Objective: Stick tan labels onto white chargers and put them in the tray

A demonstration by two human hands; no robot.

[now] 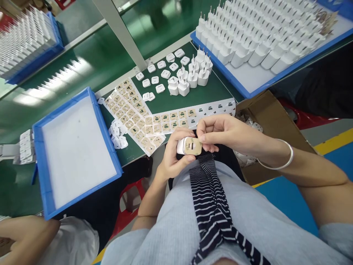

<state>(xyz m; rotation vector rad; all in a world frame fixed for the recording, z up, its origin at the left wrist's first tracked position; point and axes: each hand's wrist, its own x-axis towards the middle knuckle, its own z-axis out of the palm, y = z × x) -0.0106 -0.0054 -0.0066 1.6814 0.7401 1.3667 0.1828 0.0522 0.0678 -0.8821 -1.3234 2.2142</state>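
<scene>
Am holding charger in left hand, near frame center, fingers wrapping its sides. Right hand is pinching right edge of tan sticker lying over charger's port face. Sticker sheets are lying just above hands. Small white pieces are lying upper center, beside standing plugs. Blue tray is holding more plugs, upper right.
</scene>
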